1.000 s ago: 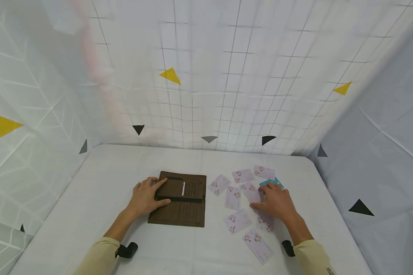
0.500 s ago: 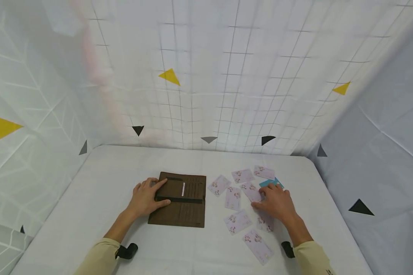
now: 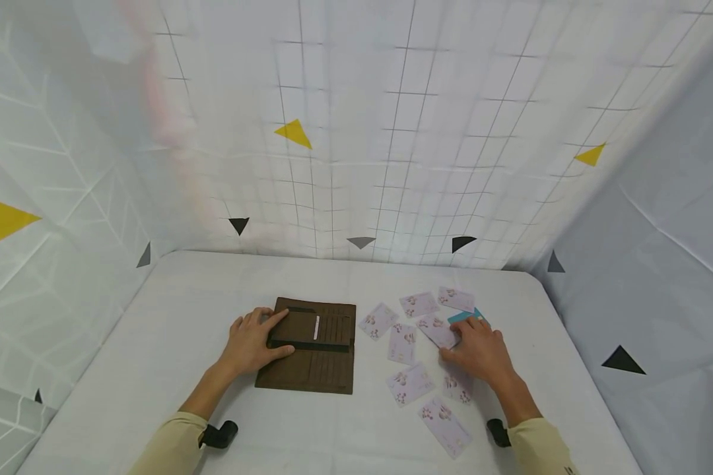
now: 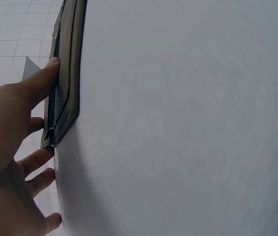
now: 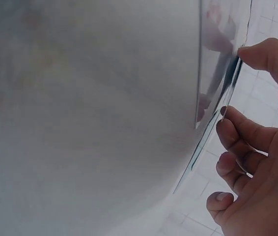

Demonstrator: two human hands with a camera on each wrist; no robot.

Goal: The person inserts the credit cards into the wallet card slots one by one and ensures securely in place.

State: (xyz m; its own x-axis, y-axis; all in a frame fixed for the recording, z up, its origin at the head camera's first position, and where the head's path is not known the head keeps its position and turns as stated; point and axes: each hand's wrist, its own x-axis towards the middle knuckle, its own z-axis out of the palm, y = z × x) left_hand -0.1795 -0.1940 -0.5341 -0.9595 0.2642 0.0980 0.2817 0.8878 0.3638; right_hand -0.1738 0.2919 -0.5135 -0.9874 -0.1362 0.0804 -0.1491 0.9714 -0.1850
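Your left hand (image 3: 251, 341): spread wide, touching the brown wallet (image 3: 327, 371)
Your right hand (image 3: 480, 348): pinching a pinkish card (image 3: 435, 328)
Brown wallet: unfolded on the surface (image 3: 297, 435), left of the other cards (image 3: 410, 384)

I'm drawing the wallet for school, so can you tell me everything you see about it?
The brown wallet looks like leather. It lies open on the white table, with slots on both halves, a dark band across the middle and a small white strip on the far half. The left hand touches its left side.
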